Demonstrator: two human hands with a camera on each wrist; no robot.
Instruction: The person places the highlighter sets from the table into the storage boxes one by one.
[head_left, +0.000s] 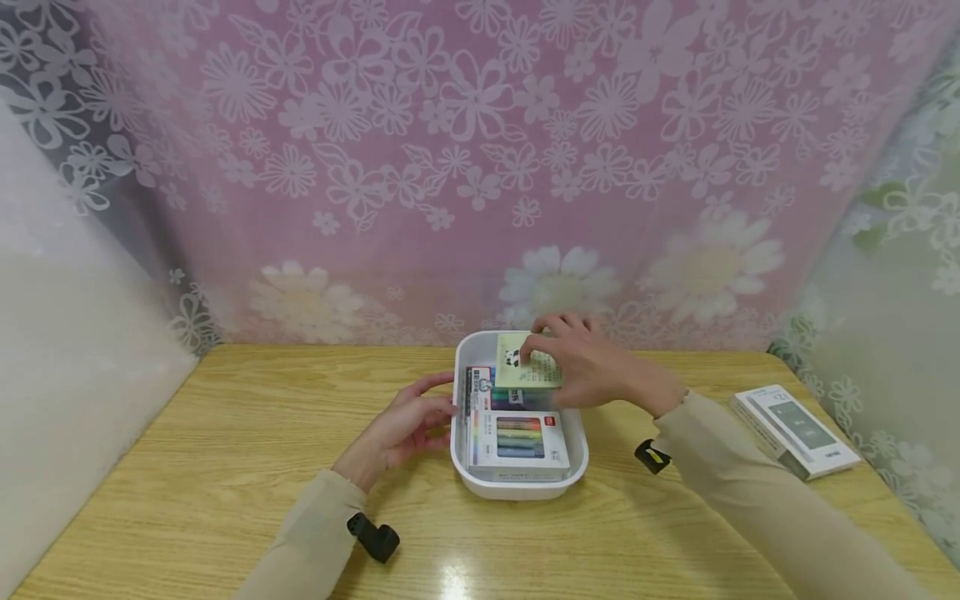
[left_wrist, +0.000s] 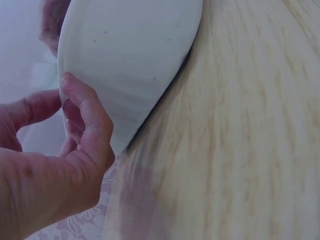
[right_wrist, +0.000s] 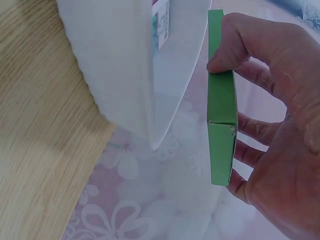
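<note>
A white plastic tub [head_left: 461, 475] stands on the table with several flat boxes in it. My left hand [head_left: 408, 425] grips its left rim; in the left wrist view the thumb and bent fingers [left_wrist: 87, 107] meet at the rim. Above the far end of the tub, my right hand [head_left: 592, 362] holds a thin pale-green box with a panda picture [head_left: 517, 372] by its edges. The right wrist view shows its green side [right_wrist: 221, 100] between thumb and fingers, beside the tub wall. Below it lie a white box with a window of coloured sticks [head_left: 520, 442] and a darker pack [head_left: 480, 387], partly covered.
A white and grey box marked 12 [head_left: 798, 429] lies at the right of the wooden table [head_left: 285, 442], on top of another item. A pink floral curtain [head_left: 420, 208] hangs right behind the table's back edge.
</note>
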